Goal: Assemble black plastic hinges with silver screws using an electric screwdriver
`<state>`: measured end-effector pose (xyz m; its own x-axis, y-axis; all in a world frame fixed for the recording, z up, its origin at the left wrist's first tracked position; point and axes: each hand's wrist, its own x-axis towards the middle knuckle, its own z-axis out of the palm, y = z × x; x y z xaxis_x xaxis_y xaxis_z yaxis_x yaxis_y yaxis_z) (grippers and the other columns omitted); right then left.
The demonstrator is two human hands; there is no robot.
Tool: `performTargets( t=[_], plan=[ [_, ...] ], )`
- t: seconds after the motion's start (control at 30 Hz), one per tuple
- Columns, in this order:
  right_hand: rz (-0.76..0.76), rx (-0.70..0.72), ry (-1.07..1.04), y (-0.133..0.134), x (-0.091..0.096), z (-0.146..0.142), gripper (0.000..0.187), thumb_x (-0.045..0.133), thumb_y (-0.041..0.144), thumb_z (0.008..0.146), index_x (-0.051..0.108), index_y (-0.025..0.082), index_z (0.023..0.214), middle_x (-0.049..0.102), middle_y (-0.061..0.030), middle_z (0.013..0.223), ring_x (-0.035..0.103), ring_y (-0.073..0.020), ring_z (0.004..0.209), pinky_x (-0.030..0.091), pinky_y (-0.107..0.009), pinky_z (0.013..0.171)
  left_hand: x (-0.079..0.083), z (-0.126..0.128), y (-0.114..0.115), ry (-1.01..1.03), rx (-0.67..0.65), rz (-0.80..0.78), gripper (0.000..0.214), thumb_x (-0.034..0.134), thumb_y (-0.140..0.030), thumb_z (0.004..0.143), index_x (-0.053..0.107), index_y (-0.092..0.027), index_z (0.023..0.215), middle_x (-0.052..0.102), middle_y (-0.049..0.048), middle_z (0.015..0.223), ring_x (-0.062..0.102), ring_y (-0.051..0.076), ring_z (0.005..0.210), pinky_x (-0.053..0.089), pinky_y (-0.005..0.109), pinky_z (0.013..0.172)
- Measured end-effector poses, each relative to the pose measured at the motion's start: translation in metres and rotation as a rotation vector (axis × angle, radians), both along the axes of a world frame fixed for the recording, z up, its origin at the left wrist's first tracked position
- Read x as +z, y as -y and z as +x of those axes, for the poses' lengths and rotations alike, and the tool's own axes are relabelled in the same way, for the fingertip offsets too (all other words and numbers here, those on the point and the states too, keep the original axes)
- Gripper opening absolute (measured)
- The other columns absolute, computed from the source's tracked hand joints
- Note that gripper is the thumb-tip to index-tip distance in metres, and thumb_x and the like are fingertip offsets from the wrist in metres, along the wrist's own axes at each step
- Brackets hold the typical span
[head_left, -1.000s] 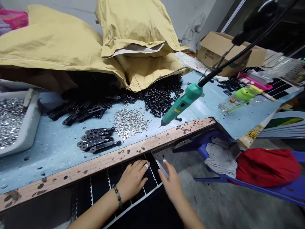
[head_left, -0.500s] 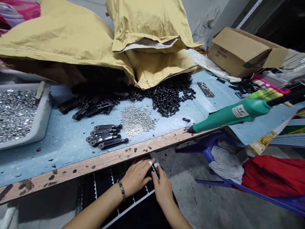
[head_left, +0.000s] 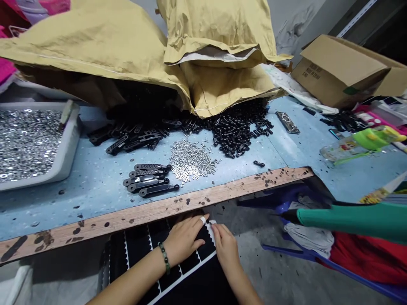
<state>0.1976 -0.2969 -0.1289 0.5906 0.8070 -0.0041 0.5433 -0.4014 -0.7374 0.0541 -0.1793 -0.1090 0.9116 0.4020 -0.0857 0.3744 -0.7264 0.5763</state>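
Across my lap lies a sheet of black scalloped-edged pads on white backing (head_left: 187,273). My left hand (head_left: 184,237), with a beaded bracelet at the wrist and white tape round one finger, rests on the sheet with fingers stretched out and thumb apart. At the sheet's right edge, my right hand (head_left: 227,245) has its thumb and fingers pinched together on the white border. The far end of the sheet is hidden under the table edge. Above on the table, several black plastic arms (head_left: 149,180) lie side by side, near a pile of small silver screws (head_left: 192,159).
A green electric screwdriver (head_left: 346,218) hangs at the right, above a blue plastic stool (head_left: 286,250) with cloths. A white tray (head_left: 68,159) of metal nuts, a heap of black parts (head_left: 233,135), yellow paper sacks (head_left: 104,38), a bottle (head_left: 349,148) and a cardboard box (head_left: 337,67) occupy the table.
My right hand has shifted right, away from my left hand, along the sheet's edge. The screwdriver has swung from over the table edge to lower right. The view has turned slightly left.
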Motion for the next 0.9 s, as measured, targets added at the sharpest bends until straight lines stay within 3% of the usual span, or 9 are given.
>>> performTargets(
  t=[0.1, 0.2, 0.27, 0.4, 0.47, 0.57, 0.7, 0.83, 0.9],
  plan=[
    [0.017, -0.102, 0.036, 0.004, 0.009, 0.025, 0.046, 0.033, 0.047, 0.096, 0.061, 0.018, 0.072, 0.061, -0.0042, 0.067, 0.059, -0.0196, 0.064, 0.047, -0.029, 0.06, 0.004, -0.001, 0.001, -0.01, 0.017, -0.002, 0.064, 0.068, -0.023, 0.08, 0.038, -0.025, 0.137, 0.053, 0.0064, 0.131, 0.055, 0.026, 0.113, 0.049, 0.04, 0.089],
    [0.082, -0.171, 0.135, 0.0, 0.032, 0.042, 0.041, 0.036, 0.043, 0.097, 0.051, 0.02, 0.067, 0.051, -0.0003, 0.06, 0.051, -0.0163, 0.055, 0.041, -0.026, 0.052, 0.021, -0.001, 0.0, 0.06, 0.099, -0.098, 0.04, 0.062, -0.028, 0.085, 0.053, -0.023, 0.124, 0.053, 0.0092, 0.131, 0.054, 0.028, 0.113, 0.048, 0.044, 0.09],
    [0.215, -0.095, 0.262, -0.014, 0.053, 0.04, 0.034, 0.04, 0.04, 0.096, 0.048, 0.021, 0.069, 0.048, 0.0008, 0.061, 0.048, -0.0148, 0.055, 0.039, -0.025, 0.051, 0.042, 0.0, -0.002, 0.155, 0.188, -0.359, 0.025, 0.048, -0.036, 0.094, 0.063, -0.021, 0.107, 0.056, 0.0087, 0.126, 0.055, 0.026, 0.112, 0.047, 0.043, 0.092],
    [0.538, 0.342, 0.48, -0.061, 0.087, 0.005, 0.026, 0.046, 0.04, 0.095, 0.045, 0.022, 0.076, 0.046, 0.0009, 0.064, 0.047, -0.0156, 0.06, 0.044, -0.03, 0.062, 0.092, -0.002, -0.014, 0.329, 0.327, -1.224, 0.068, 0.006, -0.049, 0.1, 0.068, -0.021, 0.094, 0.067, 0.0063, 0.098, 0.062, 0.022, 0.099, 0.052, 0.039, 0.083],
    [0.61, 0.523, 0.505, -0.083, 0.099, -0.012, 0.025, 0.05, 0.045, 0.092, 0.047, 0.022, 0.083, 0.051, -0.0016, 0.071, 0.052, -0.0189, 0.07, 0.046, -0.042, 0.082, 0.109, -0.009, -0.025, 0.492, 0.443, -1.363, 0.061, 0.014, -0.052, 0.1, 0.067, -0.021, 0.101, 0.068, 0.0064, 0.097, 0.062, 0.023, 0.099, 0.051, 0.042, 0.086],
    [0.618, 0.674, 0.432, -0.107, 0.115, -0.023, 0.043, 0.051, 0.057, 0.086, 0.05, 0.019, 0.106, 0.055, -0.0104, 0.096, 0.055, -0.0283, 0.094, 0.035, -0.055, 0.1, 0.118, -0.03, -0.043, 0.664, 0.584, -1.212, 0.035, 0.044, -0.046, 0.096, 0.062, -0.021, 0.112, 0.065, 0.0071, 0.109, 0.059, 0.024, 0.106, 0.045, 0.045, 0.097],
    [0.51, 0.664, 0.257, -0.136, 0.136, -0.024, 0.041, 0.046, 0.038, 0.093, 0.042, 0.019, 0.129, 0.047, -0.0156, 0.118, 0.052, -0.0285, 0.108, 0.05, -0.043, 0.086, 0.117, -0.062, -0.063, 0.62, 0.641, -0.845, 0.033, 0.056, -0.035, 0.091, 0.055, -0.024, 0.121, 0.063, 0.0067, 0.117, 0.058, 0.025, 0.109, 0.047, 0.046, 0.096],
    [0.326, 0.884, 0.103, -0.165, 0.152, -0.036, 0.013, 0.047, 0.021, 0.092, 0.058, 0.021, 0.099, 0.052, -0.0108, 0.105, 0.059, -0.0204, 0.086, 0.053, -0.031, 0.068, 0.123, -0.087, -0.076, 0.459, 0.624, -0.509, 0.039, 0.05, -0.028, 0.094, 0.046, -0.032, 0.132, 0.053, 0.0036, 0.132, 0.053, 0.024, 0.117, 0.047, 0.045, 0.097],
    [0.293, 0.814, -0.012, -0.178, 0.153, -0.04, 0.016, 0.045, 0.021, 0.092, 0.056, 0.02, 0.081, 0.053, -0.0077, 0.093, 0.057, -0.0173, 0.076, 0.051, -0.029, 0.062, 0.126, -0.101, -0.085, 0.391, 0.684, -0.374, 0.037, 0.045, -0.029, 0.097, 0.045, -0.034, 0.134, 0.049, 0.0024, 0.136, 0.052, 0.024, 0.119, 0.049, 0.042, 0.095]
  ],
)
